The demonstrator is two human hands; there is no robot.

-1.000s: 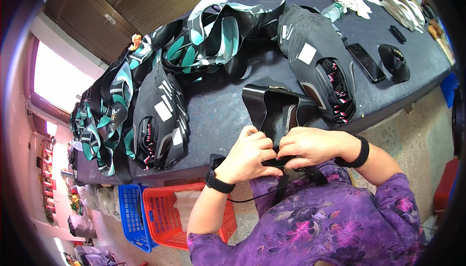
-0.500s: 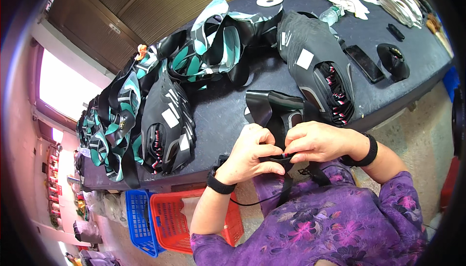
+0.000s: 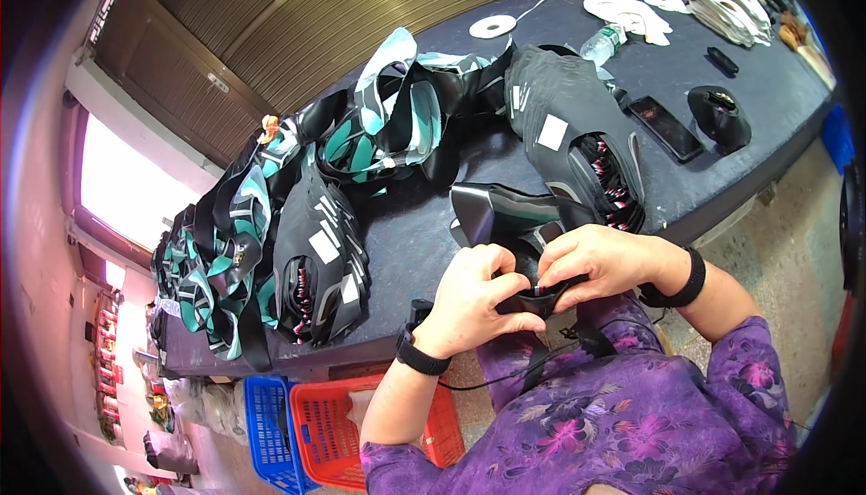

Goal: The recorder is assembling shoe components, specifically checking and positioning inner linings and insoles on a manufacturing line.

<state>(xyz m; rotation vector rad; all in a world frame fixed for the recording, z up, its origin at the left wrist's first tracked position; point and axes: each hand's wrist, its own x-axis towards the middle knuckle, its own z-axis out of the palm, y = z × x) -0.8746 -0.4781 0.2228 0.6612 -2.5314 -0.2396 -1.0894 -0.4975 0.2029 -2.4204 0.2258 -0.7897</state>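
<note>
A black shoe upper is pinched at its near edge now, gripped between thumb and bent fingers by the left hand and, close beside it, by the right hand, its body spread just beyond both. Past the right hand, a fanned stack of black uppers is laid on the dark table, with a smartphone placed farther right; below the left hand, a red plastic basket is seen.
</note>
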